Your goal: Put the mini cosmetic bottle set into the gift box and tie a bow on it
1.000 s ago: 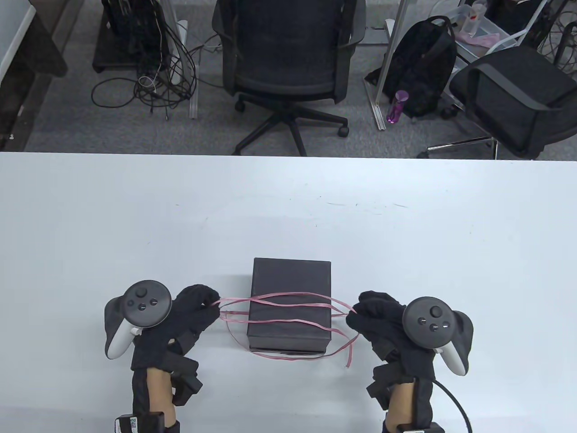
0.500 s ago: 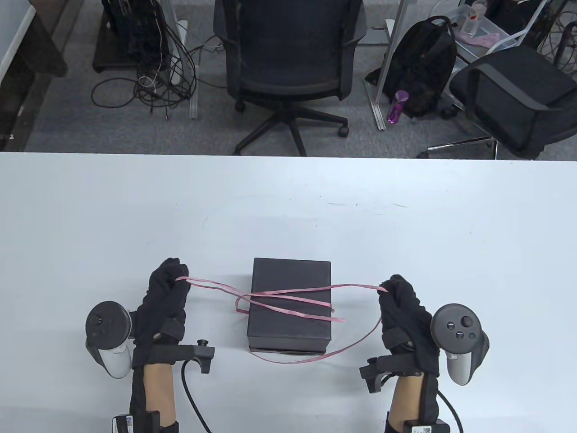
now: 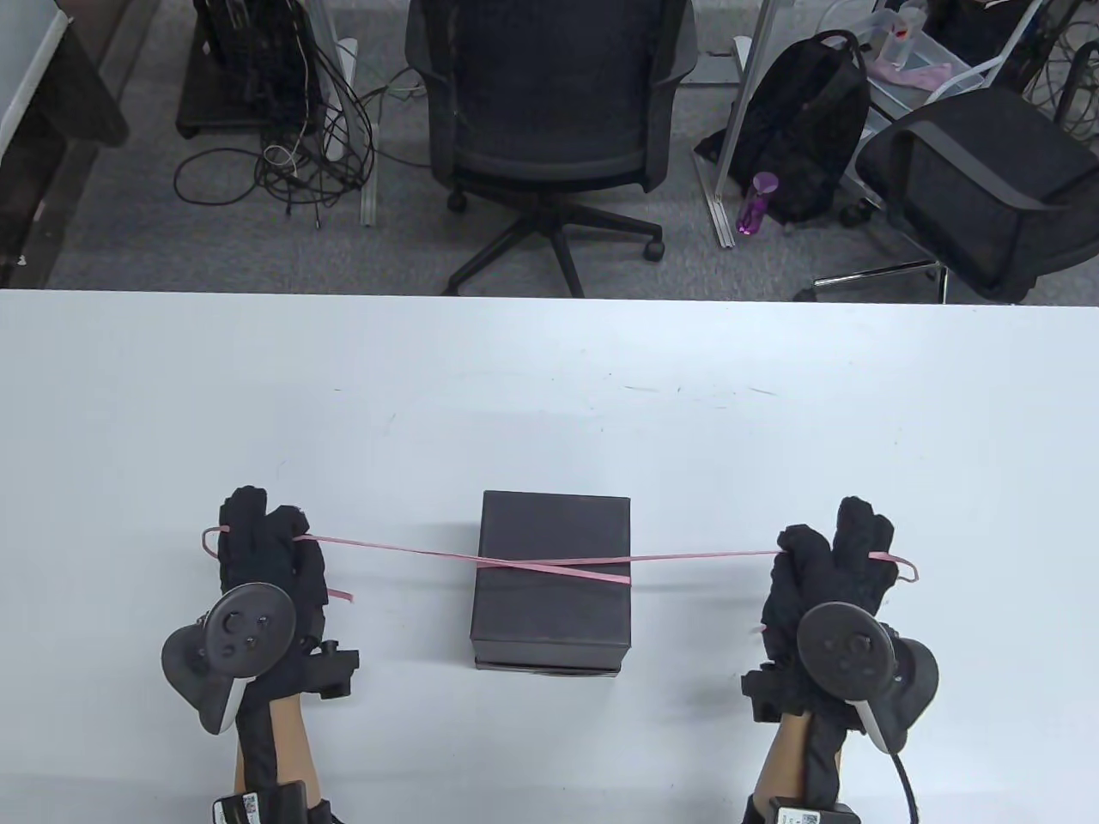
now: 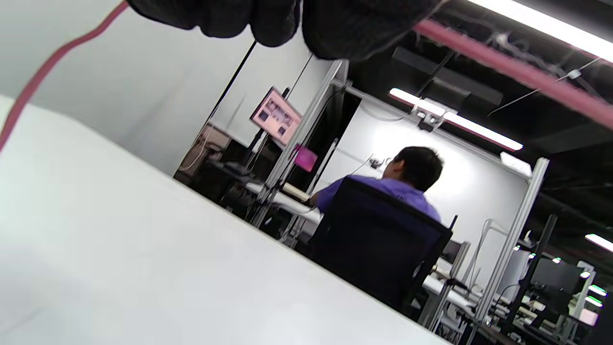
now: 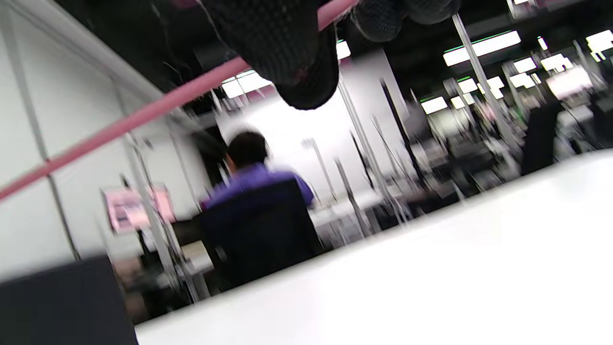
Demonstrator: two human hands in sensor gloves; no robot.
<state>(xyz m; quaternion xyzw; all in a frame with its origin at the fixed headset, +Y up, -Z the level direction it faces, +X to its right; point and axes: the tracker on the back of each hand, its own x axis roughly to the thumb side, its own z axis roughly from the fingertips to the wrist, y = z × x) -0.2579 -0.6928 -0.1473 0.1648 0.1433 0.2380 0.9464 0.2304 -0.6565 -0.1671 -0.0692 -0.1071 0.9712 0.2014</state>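
Black gift box [image 3: 551,580] central — pink ribbon [image 3: 549,565] crossed taut on lid. My left hand [image 3: 266,558], right hand [image 3: 828,566] flank box, fingers clamped on ribbon ends. Judgement: pull evenly, level — keep box from sliding.

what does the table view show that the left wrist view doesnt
Only the table view shows the closed black gift box, the ribbon crossing on its lid, the right hand and both office chairs behind the table.

Only the left wrist view shows a seated person in a purple top, a pink-lit monitor and ceiling lights.

Both show the pink ribbon pulled taut, the left hand gripping it, and the white table.
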